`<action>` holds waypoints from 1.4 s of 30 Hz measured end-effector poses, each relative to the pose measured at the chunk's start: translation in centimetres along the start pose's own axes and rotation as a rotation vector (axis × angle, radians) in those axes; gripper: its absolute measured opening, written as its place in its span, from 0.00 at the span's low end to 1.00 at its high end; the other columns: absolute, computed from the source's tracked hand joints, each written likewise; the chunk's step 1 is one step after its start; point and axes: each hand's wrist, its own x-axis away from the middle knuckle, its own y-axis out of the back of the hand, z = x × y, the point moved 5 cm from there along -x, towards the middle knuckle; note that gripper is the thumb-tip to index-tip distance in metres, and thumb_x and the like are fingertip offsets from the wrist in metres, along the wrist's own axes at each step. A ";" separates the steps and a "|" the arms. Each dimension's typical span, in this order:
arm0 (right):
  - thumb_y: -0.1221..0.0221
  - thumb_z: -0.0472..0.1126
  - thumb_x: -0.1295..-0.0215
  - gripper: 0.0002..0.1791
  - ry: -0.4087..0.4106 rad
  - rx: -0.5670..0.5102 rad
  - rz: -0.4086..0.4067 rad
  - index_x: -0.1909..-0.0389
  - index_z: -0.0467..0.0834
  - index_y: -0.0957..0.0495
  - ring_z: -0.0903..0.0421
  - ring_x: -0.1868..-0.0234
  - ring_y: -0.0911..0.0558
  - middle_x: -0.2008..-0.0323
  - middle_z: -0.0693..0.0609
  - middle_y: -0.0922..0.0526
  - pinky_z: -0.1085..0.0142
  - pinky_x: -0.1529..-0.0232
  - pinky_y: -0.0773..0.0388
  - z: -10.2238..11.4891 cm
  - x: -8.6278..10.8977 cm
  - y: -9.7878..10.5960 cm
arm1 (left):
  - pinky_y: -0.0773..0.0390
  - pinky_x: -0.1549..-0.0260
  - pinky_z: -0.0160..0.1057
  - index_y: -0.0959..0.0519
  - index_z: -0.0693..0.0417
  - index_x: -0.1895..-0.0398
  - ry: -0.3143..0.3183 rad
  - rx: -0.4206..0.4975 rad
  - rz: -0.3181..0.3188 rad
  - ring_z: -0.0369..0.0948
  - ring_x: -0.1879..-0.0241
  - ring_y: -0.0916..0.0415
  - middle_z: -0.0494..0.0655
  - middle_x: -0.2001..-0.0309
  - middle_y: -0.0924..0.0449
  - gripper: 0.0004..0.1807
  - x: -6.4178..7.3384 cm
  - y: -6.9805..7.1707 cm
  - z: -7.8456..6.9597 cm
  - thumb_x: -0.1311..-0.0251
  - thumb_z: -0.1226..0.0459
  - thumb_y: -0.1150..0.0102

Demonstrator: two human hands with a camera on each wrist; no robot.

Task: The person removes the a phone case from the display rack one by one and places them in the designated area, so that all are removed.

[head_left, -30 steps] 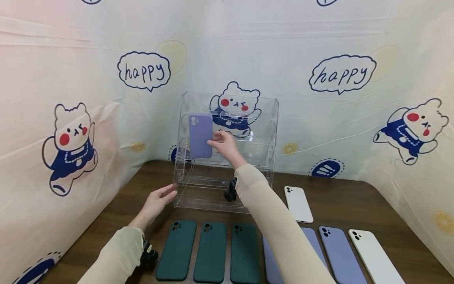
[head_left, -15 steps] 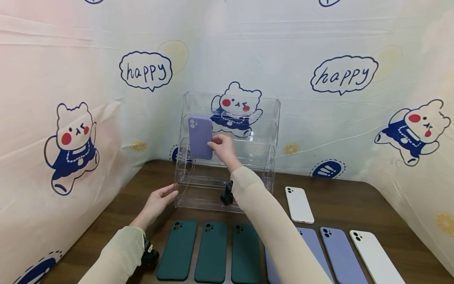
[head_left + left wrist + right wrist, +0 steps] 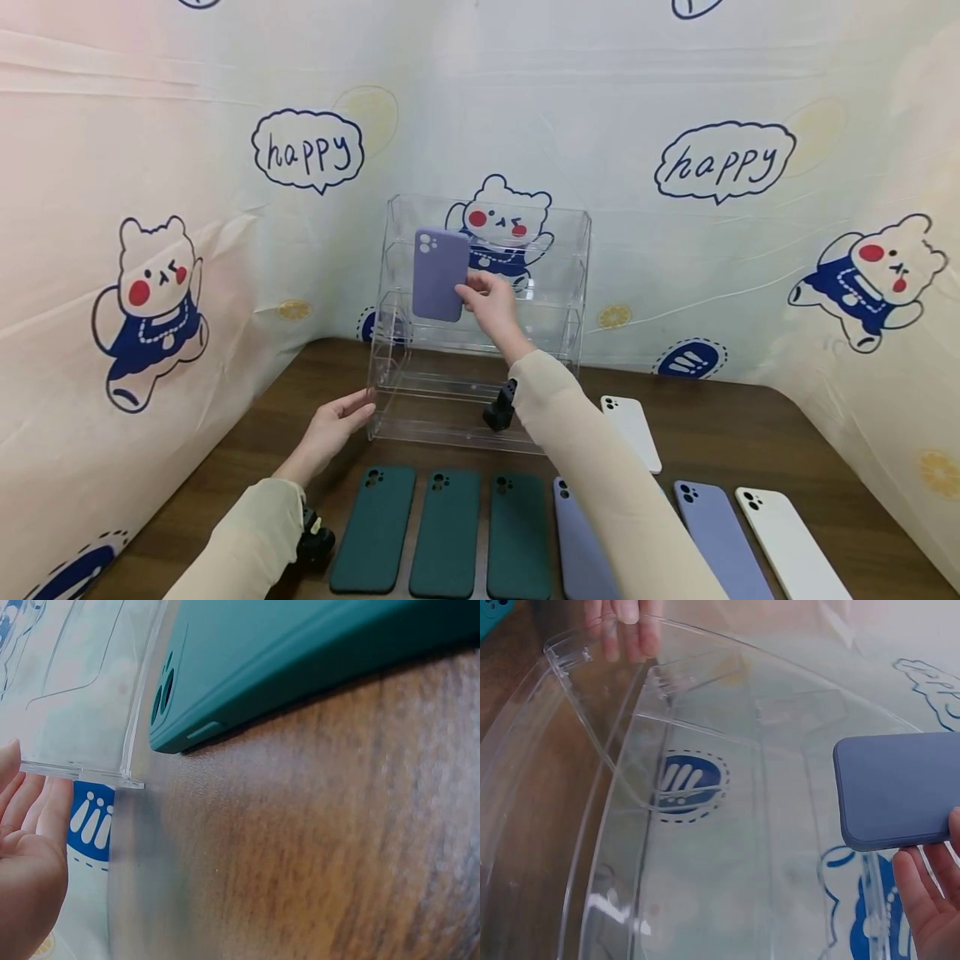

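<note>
My right hand (image 3: 491, 304) pinches a lavender phone case (image 3: 438, 279) by its right edge, thumb in front. The case stands nearly upright in front of the upper tiers of a clear acrylic display rack (image 3: 480, 433). In the right wrist view the case (image 3: 900, 791) shows above the fingers, its right end cut off by the frame. My left hand (image 3: 333, 429) grips the rack's lower left side. The left wrist view has the thumb and fingers (image 3: 49, 810) on either side of the rack's side panel (image 3: 82, 712).
Several phone cases lie along the front of the wooden table: green ones (image 3: 375, 529), lavender ones (image 3: 720, 533) and a white one (image 3: 791, 542). Another white case (image 3: 630, 429) lies right of the rack. My right sleeve (image 3: 600, 475) partly covers the row. A printed cloth (image 3: 465, 108) hangs behind.
The lavender phone case, in my right hand, first dips slightly, then rises and shifts right. The left hand keeps its place on the rack.
</note>
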 end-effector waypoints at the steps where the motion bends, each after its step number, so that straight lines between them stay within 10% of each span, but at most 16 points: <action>1: 0.38 0.36 0.41 0.08 -0.003 -0.011 0.001 0.61 0.38 0.19 0.55 0.67 0.19 0.67 0.48 0.18 0.67 0.65 0.19 0.1 0.1 0.4 | 0.34 0.45 0.41 0.43 0.66 0.33 0.002 0.002 -0.002 0.51 0.39 0.39 0.59 0.35 0.42 0.29 0.0 0.0 0.0 0.33 0.61 0.51; 25: 0.41 0.36 0.38 0.16 0.052 -0.224 -0.002 0.53 0.30 0.26 0.56 0.69 0.19 0.68 0.47 0.21 0.60 0.62 0.19 1.9 2.7 13.4 | 0.32 0.46 0.39 0.43 0.66 0.33 0.031 0.077 -0.006 0.51 0.39 0.40 0.59 0.35 0.42 0.32 -0.1 0.1 0.2 0.35 0.60 0.47; 42: 0.41 0.38 0.38 0.09 -0.019 -0.208 0.002 0.58 0.40 0.22 0.59 0.69 0.19 0.68 0.52 0.20 0.67 0.64 0.19 -1.7 5.3 24.4 | 0.33 0.46 0.40 0.42 0.67 0.34 0.084 0.154 -0.017 0.51 0.38 0.40 0.60 0.34 0.43 0.31 0.2 0.4 0.5 0.34 0.59 0.49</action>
